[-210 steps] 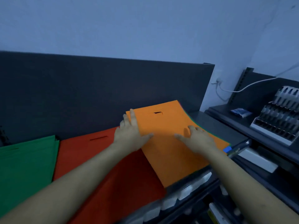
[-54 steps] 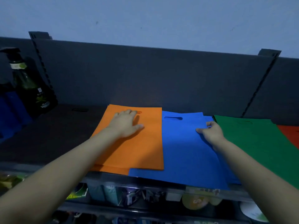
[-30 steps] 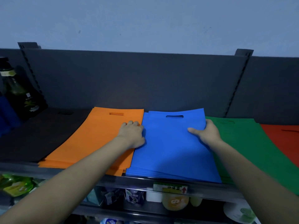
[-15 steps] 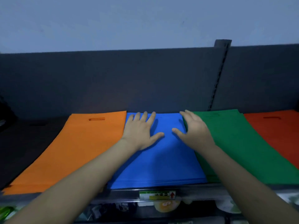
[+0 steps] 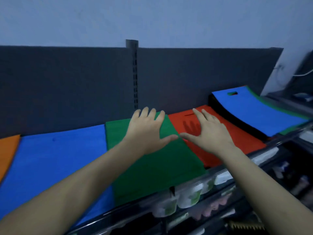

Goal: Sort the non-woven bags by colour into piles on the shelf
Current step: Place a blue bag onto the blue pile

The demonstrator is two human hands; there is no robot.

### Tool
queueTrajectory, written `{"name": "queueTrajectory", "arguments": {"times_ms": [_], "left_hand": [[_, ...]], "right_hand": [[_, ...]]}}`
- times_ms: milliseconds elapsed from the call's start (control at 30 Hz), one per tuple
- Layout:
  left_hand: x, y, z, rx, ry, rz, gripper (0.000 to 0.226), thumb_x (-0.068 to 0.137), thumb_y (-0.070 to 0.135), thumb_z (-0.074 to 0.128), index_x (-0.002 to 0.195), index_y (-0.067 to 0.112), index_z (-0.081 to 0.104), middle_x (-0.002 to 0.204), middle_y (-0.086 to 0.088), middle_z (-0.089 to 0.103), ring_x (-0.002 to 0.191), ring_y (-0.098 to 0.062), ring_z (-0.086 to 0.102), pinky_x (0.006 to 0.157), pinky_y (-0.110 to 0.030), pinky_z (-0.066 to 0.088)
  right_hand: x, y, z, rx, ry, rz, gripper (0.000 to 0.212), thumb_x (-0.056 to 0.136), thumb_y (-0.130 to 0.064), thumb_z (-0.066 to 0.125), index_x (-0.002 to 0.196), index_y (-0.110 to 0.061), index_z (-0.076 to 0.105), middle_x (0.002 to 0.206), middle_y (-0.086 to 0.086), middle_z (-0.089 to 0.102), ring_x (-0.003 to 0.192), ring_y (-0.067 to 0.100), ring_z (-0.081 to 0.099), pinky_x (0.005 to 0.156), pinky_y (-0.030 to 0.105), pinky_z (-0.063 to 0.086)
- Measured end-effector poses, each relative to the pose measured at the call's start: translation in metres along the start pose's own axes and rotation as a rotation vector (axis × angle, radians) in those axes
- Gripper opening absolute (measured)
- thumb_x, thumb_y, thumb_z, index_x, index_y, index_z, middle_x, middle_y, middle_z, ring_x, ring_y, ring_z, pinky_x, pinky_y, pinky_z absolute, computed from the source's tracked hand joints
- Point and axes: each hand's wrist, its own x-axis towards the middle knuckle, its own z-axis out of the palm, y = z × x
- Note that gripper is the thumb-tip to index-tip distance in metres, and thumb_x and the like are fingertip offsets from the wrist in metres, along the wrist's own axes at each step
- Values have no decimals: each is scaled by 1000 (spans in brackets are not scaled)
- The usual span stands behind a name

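Reaching forward from the near edge, two bare arms stretch over a dark shelf lined with flat piles of non-woven bags. From left to right the piles run side by side: an orange pile, only a sliver in view; a wide blue pile; a green pile; and a red pile. Further right sits a mixed stack — a blue bag on top, green and black layers showing at its edges.

The left hand is over the far part of the green pile, fingers straight and spread, gripping nothing. The right hand is over the red pile, fingers likewise spread, casting a shadow on the red fabric — whether either palm touches the bags is unclear. Their thumb tips almost meet above the green-red border. Behind stands a dark back panel with a slotted upright post.
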Motion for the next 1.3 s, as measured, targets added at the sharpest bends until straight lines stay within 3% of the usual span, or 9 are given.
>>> {"name": "queueTrajectory", "arguments": {"times_ms": [233,600,700,800,900,1033,1100,1200,1300], "left_hand": [[113,156,25,-10,46,-56,103,73,83,7,145,17,40,145,-13,46,136,-34,38,112,-46,26],[255,276,44,-45,-83,-145,111,63,82,-10,149,22,27,145,-5,42,131,-27,38,105,-39,30],[275,287,55,-150,-142,-213,95,79,82,18,150,20,20,153,-8,29,130,-31,39,104,-40,32],[286,293,62,-641,-217,-349,94,86,57,58,153,12,10,162,-11,-5,139,-33,32,105,-33,32],[293,297,67,-1017,-134,-480,101,83,28,74,153,6,5,157,-15,-22,148,-25,10,105,-20,24],[297,288,78,-1163,140,-607,93,83,7,71,152,6,10,160,-12,9,146,-21,17,108,-16,15],[296,282,79,-1229,253,-626,86,83,1,68,151,7,16,153,-7,30,141,-19,30,111,-22,23],[290,276,74,-1337,309,-656,75,86,-2,63,149,13,25,132,5,47,121,-9,47,96,-14,35],[279,263,71,-1414,345,-696,72,88,1,62,148,18,26,132,2,55,121,-14,55,104,-34,44]], "right_hand": [[51,192,-3,-45,-28,18,90,81,-75,45,152,-26,21,160,5,17,145,26,21,112,42,27],[142,391,-15,-24,-245,189,91,82,-76,42,151,-19,25,154,9,30,139,29,32,108,45,34],[165,410,-17,95,-295,291,108,63,-82,59,146,-17,34,147,7,42,132,30,43,104,47,39],[185,417,-19,193,-294,362,114,46,-77,76,136,-15,43,137,6,49,123,31,48,98,49,43],[199,414,-24,273,-365,412,89,42,-61,88,111,-12,58,114,6,60,102,27,58,87,40,51],[206,408,-28,537,-398,460,41,57,-23,93,72,-8,57,83,11,64,77,29,62,61,35,50],[204,407,-27,655,-377,487,35,67,-11,87,73,-5,53,83,14,63,74,30,62,60,34,50],[202,405,-23,849,-318,468,24,80,1,73,83,-7,50,93,19,62,74,30,61,67,39,53],[199,390,-20,1054,-239,439,30,82,8,66,102,-10,52,100,18,65,76,28,63,68,38,54]]}}
